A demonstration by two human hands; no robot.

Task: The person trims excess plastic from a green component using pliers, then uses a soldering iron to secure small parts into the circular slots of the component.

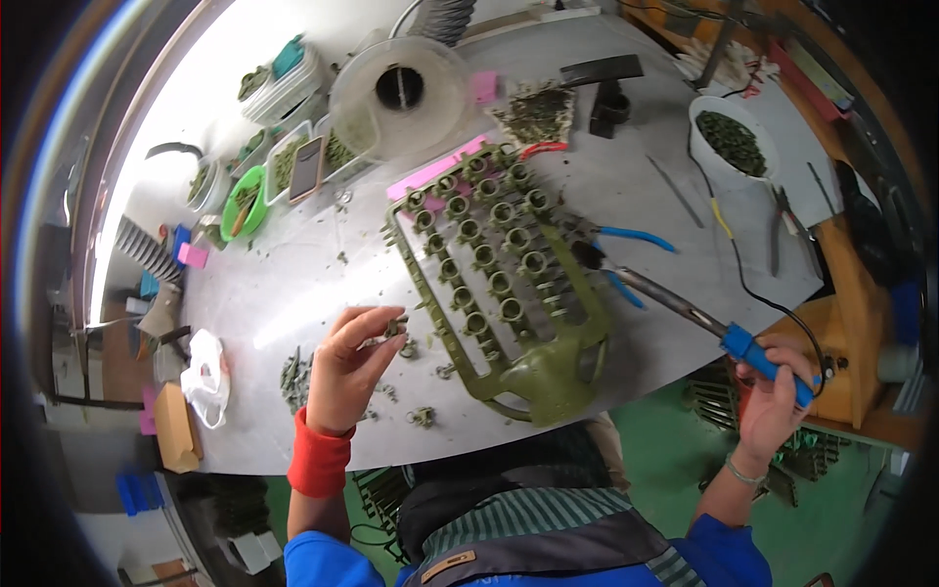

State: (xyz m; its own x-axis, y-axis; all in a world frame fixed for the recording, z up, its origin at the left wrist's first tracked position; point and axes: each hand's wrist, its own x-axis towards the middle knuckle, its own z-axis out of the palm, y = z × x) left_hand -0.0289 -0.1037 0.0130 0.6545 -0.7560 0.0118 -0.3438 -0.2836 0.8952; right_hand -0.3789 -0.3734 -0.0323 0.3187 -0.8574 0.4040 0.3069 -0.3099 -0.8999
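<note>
My left hand (344, 364), with a red wristband, pinches a small dark green ring-like piece (395, 329) between thumb and fingertips. My right hand (773, 396) is wrapped round the blue handle of a soldering iron (685, 305), whose long metal barrel points left. Its tip end lies beside the right edge of an olive green frame (553, 382). Rows of small green rings (502, 284) stand on that frame's bars. Loose green pieces (423, 418) lie near my left hand. Blue-handled pliers (636, 237) rest behind the iron, partly hidden by it.
A pink block (445, 168) lies under the frame's far end. Behind it stand a large clear round hood (430, 117), a phone (306, 168) and a green bowl (256, 178). A white tub (768, 127) of green pieces is far right. The iron's cord (748, 279) curves across the right side.
</note>
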